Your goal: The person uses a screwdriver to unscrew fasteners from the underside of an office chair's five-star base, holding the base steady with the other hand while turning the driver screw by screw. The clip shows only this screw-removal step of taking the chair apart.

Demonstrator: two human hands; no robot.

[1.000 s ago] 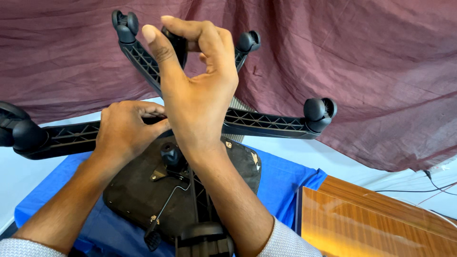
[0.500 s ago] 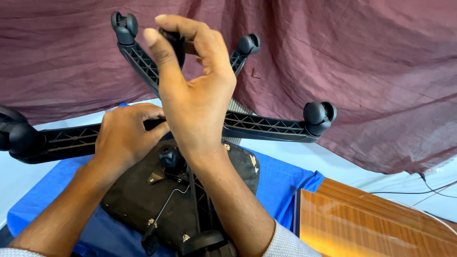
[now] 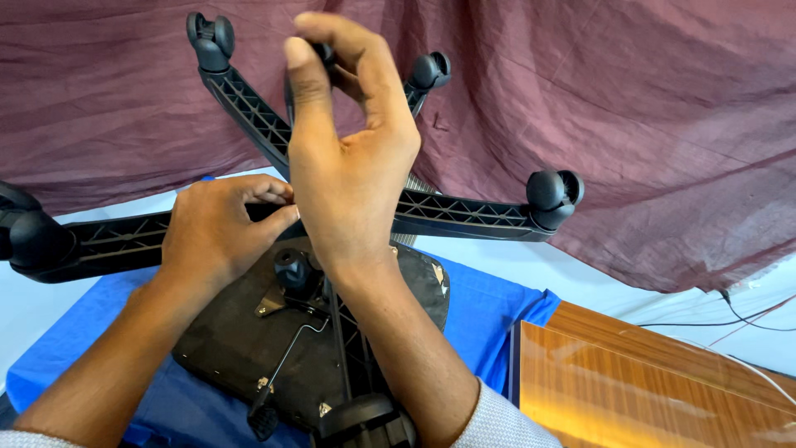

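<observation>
Head view: my right hand (image 3: 352, 178) pinches fingers and thumb around a caster (image 3: 319, 58) atop the upturned black chair base (image 3: 464, 211), while my left hand (image 3: 220, 228) closes over its hub above the blue cloth (image 3: 489, 319).

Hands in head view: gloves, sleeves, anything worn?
Both hands are bare: no gloves, rings or watch visible on the left hand or the right hand. Forearms are uncovered. A light grey-white knit cuff shows on the right arm at the bottom edge; a sliver of similar cuff shows at the bottom left corner.
</observation>
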